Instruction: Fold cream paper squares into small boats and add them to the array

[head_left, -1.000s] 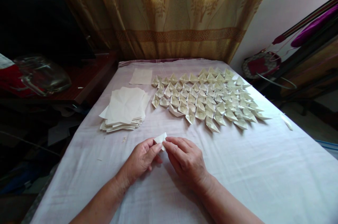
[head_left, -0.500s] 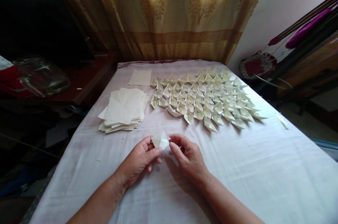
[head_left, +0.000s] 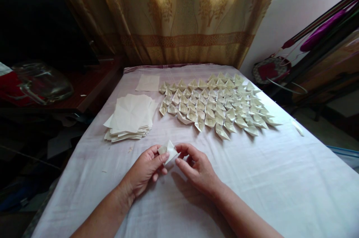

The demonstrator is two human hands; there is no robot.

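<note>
My left hand (head_left: 146, 170) and my right hand (head_left: 196, 167) meet near the front middle of the white cloth. Between their fingertips sits a small folded cream paper piece (head_left: 168, 151). The left thumb and fingers pinch its left side, the right thumb and forefinger pinch its right edge. Both hands rest just above the cloth. Beyond them lie several rows of small folded paper boats (head_left: 215, 105). To the left of the boats lies a stack of flat cream paper sheets (head_left: 130, 116).
A single flat sheet (head_left: 147, 82) lies at the far left of the cloth-covered table (head_left: 280, 178). A patterned curtain (head_left: 179, 14) hangs behind. A glass jug (head_left: 42, 83) stands on a dark side table at left. Clutter and rods stand at right.
The paper piece has turned and opened into a pointed shape between my fingers. My right hand shifted slightly and curled more around its edge. The view drifted a little.
</note>
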